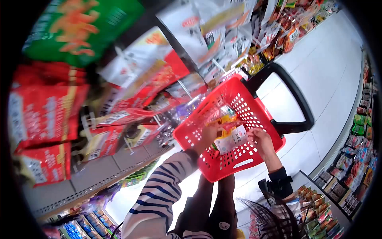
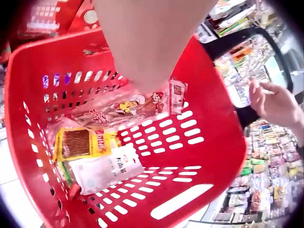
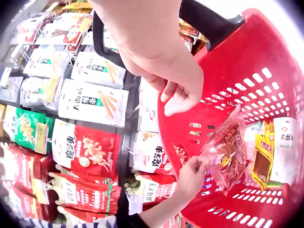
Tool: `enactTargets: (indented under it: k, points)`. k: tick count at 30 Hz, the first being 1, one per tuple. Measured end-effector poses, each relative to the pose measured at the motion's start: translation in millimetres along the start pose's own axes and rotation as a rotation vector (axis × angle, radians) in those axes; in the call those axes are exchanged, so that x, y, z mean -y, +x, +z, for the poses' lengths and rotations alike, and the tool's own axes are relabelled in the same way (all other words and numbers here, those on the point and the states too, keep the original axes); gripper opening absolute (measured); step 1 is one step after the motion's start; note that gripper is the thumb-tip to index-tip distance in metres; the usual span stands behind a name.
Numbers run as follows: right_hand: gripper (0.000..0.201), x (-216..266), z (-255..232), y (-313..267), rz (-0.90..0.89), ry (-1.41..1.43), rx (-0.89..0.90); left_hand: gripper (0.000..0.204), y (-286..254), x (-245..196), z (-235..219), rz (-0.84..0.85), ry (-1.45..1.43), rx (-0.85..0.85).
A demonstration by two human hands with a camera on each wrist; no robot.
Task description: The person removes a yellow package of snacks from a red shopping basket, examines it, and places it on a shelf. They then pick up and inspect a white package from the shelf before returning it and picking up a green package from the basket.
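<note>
My left hand [image 1: 209, 135] reaches into a red shopping basket [image 1: 234, 175] and pinches one end of a clear snack packet with red print [image 3: 229, 154]. A cartoon chef figure shows on this packet in the left wrist view. Beneath it in the basket lie a yellow packet [image 2: 78, 144] with a dark window and a white packet [image 2: 107, 171] with black lettering. Over the basket's right side is my right hand [image 1: 260, 140], its fingers loosely bent and holding nothing. The right wrist view has this hand [image 3: 175, 85] near the basket's rim.
The basket's black handle [image 1: 304, 101] sticks out on the far right side. Racks of hanging snack bags [image 3: 90, 147] stand close on the left. More shelves of packets [image 1: 350, 159] line the right, across a white tiled floor [image 1: 326, 79].
</note>
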State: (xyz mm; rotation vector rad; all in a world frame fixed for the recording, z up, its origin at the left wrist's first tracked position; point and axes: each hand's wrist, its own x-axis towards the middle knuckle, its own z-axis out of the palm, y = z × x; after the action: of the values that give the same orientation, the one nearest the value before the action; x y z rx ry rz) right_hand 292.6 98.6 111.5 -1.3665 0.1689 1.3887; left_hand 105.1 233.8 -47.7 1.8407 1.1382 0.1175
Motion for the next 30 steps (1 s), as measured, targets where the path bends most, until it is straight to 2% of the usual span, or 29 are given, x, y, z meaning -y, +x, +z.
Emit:
enactTargets:
  k: [3,6,10,13,16,18,19,20,22,23,26,28,30]
  points:
    - [0.02,13.9,-8.5,-59.3,-0.043,0.063,0.025,0.013,-51.8,-78.0,-58.7,0.43,0.398,-0.044]
    - [0.021,17.3,-21.0,-103.8,-0.118,0.165,0.109,0.014,-103.0,-142.8,-108.3,0.553,0.19,-0.062]
    - [0.017,24.9,-17.7,-148.8,-0.177,0.196,0.122,0.011,-175.0,-235.2,-177.5,0.489,-0.076,-0.003]
    - [0.024,37.2,-1.9,-181.6,-0.228,0.116,0.196,0.012,-218.4,-291.9,-228.7,0.473,-0.024,-0.023]
    - [0.034,66.2,38.4,-234.5,-0.437,0.009,0.352,0.011,-262.5,-341.2,-268.1,0.436,-0.113,-0.065]
    - [0.043,78.7,54.3,-254.7,-0.573,-0.14,0.493,0.012,-280.0,-358.1,-282.9,0.469,-0.241,-0.151]
    - [0.049,86.1,63.0,-264.7,-0.638,-0.179,0.581,0.012,-275.9,-352.9,-283.7,0.508,-0.508,-0.133]
    - [0.05,92.4,71.7,-277.8,-0.674,-0.253,0.594,0.014,-289.5,-371.9,-294.1,0.477,-0.675,-0.091]
    - [0.054,103.8,85.5,-300.3,-0.751,-0.407,0.613,0.014,-295.2,-376.7,-309.7,0.404,-0.825,-0.079]
    - [0.056,105.6,89.3,-302.9,-0.737,-0.416,0.626,0.014,-298.9,-381.8,-317.1,0.39,-0.877,-0.072]
    - [0.055,110.1,100.4,-327.9,-0.508,-0.364,0.679,0.013,-308.4,-384.5,-334.9,0.35,-0.998,-0.052]
    - [0.054,110.4,110.1,-341.4,-0.509,-0.374,0.717,0.011,-305.3,-378.6,-343.0,0.365,-1.052,-0.051]
    - [0.053,107.2,121.2,-355.2,-0.516,-0.335,0.745,0.01,-312.7,-378.0,-349.4,0.293,-1.15,0.018]
